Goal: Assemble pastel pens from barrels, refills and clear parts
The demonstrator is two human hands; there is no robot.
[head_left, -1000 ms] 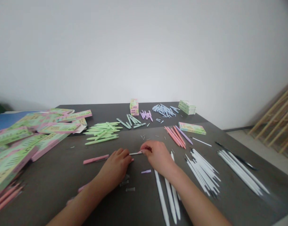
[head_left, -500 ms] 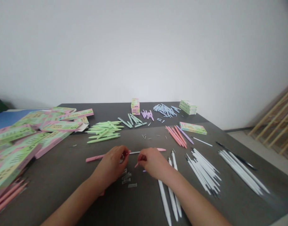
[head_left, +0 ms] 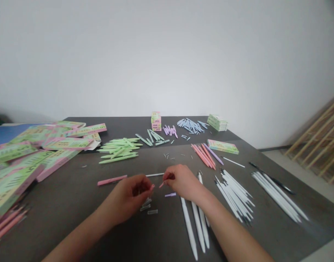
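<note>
My left hand (head_left: pixel 132 196) is closed in a pinch, a tiny pink pen part (head_left: pixel 153 186) showing at its fingertips. Just to the right, my right hand (head_left: pixel 180 181) pinches a slim pink pen part (head_left: pixel 161 185), tip pointing left; a small gap separates the two pieces. Behind the hands lie a pink pen barrel (head_left: pixel 112 180) and a white pen refill (head_left: pixel 155 174), partly hidden by my fingers. Several small clear plastic pieces (head_left: pixel 153 211) lie beside my left hand. A small purple pen part (head_left: pixel 170 195) rests under my right hand.
White pen barrels (head_left: pixel 189 229) and white refills (head_left: pixel 235 196) lie to the right. Green pens (head_left: pixel 120 149), pink barrels (head_left: pixel 202 156) and blue pen parts (head_left: pixel 191 125) sit farther back. Printed boxes (head_left: pixel 16 178) pile up at the left, with pink pens (head_left: pixel 8 225) below.
My left hand has come slightly down and toward me, turning so its fingertips point right. My right hand has risen a little. The purple part shows more fully now.
</note>
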